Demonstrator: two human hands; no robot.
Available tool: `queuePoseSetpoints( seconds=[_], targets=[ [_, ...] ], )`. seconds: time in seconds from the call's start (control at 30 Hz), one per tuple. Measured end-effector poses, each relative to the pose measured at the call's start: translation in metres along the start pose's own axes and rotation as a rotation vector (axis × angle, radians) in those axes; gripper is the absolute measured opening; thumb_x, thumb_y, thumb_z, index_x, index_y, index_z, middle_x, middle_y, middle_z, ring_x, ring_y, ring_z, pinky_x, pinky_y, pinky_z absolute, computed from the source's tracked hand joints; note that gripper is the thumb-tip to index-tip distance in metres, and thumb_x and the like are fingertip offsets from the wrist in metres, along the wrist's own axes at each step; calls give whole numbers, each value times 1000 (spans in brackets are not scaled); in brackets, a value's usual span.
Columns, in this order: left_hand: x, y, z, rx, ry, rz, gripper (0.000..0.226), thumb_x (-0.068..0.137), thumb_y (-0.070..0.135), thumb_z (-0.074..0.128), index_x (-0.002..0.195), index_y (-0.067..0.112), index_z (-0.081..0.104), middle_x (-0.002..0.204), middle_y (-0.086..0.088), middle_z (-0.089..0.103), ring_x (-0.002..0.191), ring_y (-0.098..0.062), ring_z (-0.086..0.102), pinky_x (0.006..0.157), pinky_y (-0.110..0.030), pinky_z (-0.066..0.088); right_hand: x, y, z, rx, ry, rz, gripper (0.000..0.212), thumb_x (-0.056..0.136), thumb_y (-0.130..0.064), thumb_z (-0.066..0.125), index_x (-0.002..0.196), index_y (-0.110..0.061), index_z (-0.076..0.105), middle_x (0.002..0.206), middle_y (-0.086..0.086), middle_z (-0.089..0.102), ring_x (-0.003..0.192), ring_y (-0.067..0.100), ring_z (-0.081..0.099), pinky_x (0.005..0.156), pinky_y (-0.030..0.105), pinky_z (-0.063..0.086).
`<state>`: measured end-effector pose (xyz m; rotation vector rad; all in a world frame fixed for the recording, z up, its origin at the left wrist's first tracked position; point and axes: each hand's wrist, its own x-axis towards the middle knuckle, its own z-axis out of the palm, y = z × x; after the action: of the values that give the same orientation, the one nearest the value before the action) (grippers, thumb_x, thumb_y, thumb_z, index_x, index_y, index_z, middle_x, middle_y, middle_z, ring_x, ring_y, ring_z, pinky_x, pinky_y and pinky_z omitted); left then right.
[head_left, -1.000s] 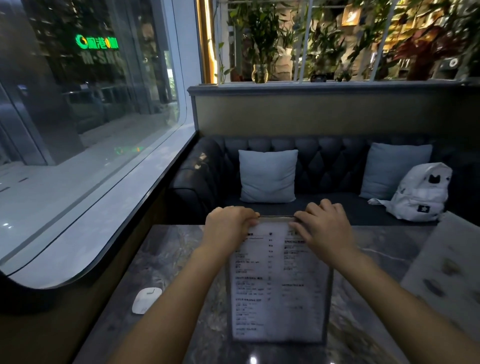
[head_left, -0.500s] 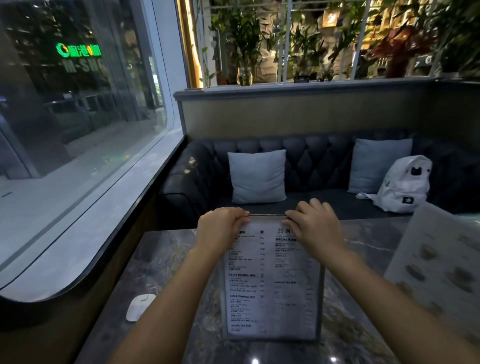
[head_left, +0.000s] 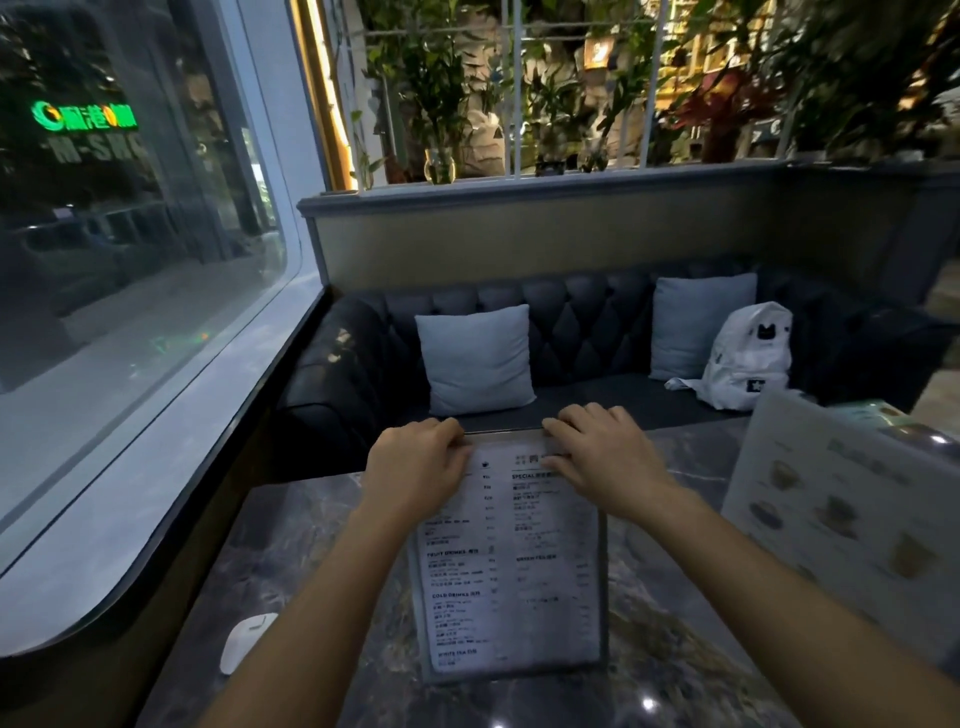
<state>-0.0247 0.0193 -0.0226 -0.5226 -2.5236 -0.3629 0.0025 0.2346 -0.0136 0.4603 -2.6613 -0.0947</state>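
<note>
Picture card (head_left: 841, 519) stands right of menu (head_left: 519, 571); white pad (head_left: 244, 642) left.

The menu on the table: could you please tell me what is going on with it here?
A person grips the top edge of a printed menu with the left hand and the right hand, fingers curled over it. The menu's lower end rests on the dark marble table. A white backpack sits on the sofa opposite.
</note>
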Motion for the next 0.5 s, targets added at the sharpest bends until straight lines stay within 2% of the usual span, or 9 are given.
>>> queuePoseSetpoints(
  seconds=[0.13,0.37,0.5],
  targets=[
    [10,29,-5,-82,31,105,27,87,34,55,106,16,62,94,-6,70,87,-26,63,76,-36,44,-22,21,-16,0,52,64,37,83,-34,58,110,-7,59,109,13,64,95,32,58,77,41,42],
    [45,112,2,-200,48,234,28,86,34,57,104,13,63,91,-10,70,84,-29,63,67,-35,44,-74,87,-47,-62,57,250,38,87,-34,52,115,-8,55,113,14,60,101,34,55,81,42,40],
    [65,162,16,-256,-8,322,29,88,36,54,108,16,60,94,-7,68,85,-26,62,66,-34,42,-112,131,-63,-137,33,359,36,87,-31,50,116,-11,54,119,12,59,107,32,54,84,41,39]
  ],
)
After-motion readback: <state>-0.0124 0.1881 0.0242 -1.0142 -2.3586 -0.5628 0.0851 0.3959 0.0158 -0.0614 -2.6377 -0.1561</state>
